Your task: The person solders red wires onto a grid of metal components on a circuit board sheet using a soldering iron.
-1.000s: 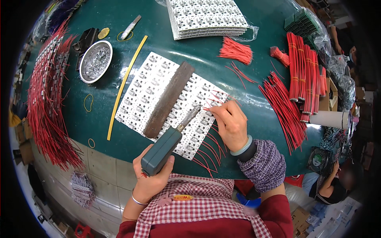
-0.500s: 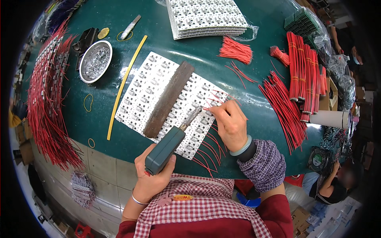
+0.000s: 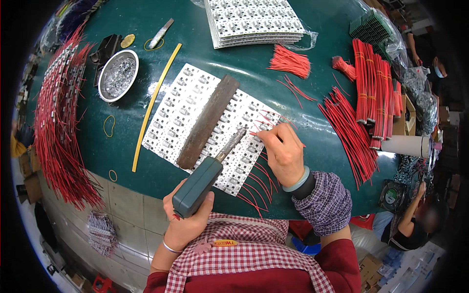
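Note:
My left hand (image 3: 189, 215) is wrapped round the dark green body of a soldering gun (image 3: 198, 185). Its silvery tip lies over the white circuit board panel (image 3: 159, 119), a little left of my right fingertips. With thumb and forefinger, my right hand (image 3: 285, 155) pinches a thin red wire (image 3: 253, 133) at one of the panel's small metal parts. Several red wires (image 3: 256, 188) stick out from the panel's right edge and curve toward me. Across the panel lies a dark brown bar (image 3: 207, 124).
A white bowl (image 3: 101, 88) of metal bits and a yellow strip (image 3: 156, 107) lie left. Stacked panels (image 3: 254, 22) stand at the back. Red wire bundles (image 3: 347, 136) lie right; a mass of wired parts (image 3: 61, 132) hangs over the left edge. Another person (image 3: 422, 219) sits far right.
The soldering gun has moved slightly left and toward me, its tip drawing away from the wire. My right hand stays almost still at the same spot.

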Demonstrator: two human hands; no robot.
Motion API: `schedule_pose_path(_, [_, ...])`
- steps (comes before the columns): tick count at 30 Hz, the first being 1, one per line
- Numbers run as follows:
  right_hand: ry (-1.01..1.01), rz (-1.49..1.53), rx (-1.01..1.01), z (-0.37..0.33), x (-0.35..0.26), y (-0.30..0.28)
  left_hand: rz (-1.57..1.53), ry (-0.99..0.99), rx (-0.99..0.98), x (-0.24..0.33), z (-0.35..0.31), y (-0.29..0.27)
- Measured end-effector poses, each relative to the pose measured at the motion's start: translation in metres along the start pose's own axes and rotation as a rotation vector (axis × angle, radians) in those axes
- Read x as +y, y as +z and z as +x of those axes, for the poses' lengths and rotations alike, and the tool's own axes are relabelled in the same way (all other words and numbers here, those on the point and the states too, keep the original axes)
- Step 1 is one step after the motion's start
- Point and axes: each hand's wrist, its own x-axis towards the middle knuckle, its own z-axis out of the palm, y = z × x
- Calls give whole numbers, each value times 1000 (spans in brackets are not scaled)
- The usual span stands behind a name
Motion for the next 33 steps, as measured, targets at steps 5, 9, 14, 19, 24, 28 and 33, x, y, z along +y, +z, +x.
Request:
schedule_pose_path(5, [2, -8, -4, -1, 0, 0, -22, -81, -68, 7, 5, 1])
schedule_pose_path(9, [2, -4, -8, -2, 1, 1, 2, -65, -88, 4, 5, 2])
schedule_pose_path(14, [10, 0, -1, -1, 0, 1, 11, -81, -99, 6, 6, 1])
schedule_pose_path(19, [10, -11, -6, -1, -1, 1, 44, -79, -63, 10, 3, -2])
schedule_pose_path(24, [-8, -6, 3, -2, 0, 2, 13, -55, 10, 3, -3, -2])
schedule_pose_path(28, [-4, -6, 4, -2, 0, 0, 53, -52, -40, 5, -1, -4])
schedule_pose_path(33, [26, -55, -8, -3, -6, -10, 62, 10, -24, 4, -1, -5])
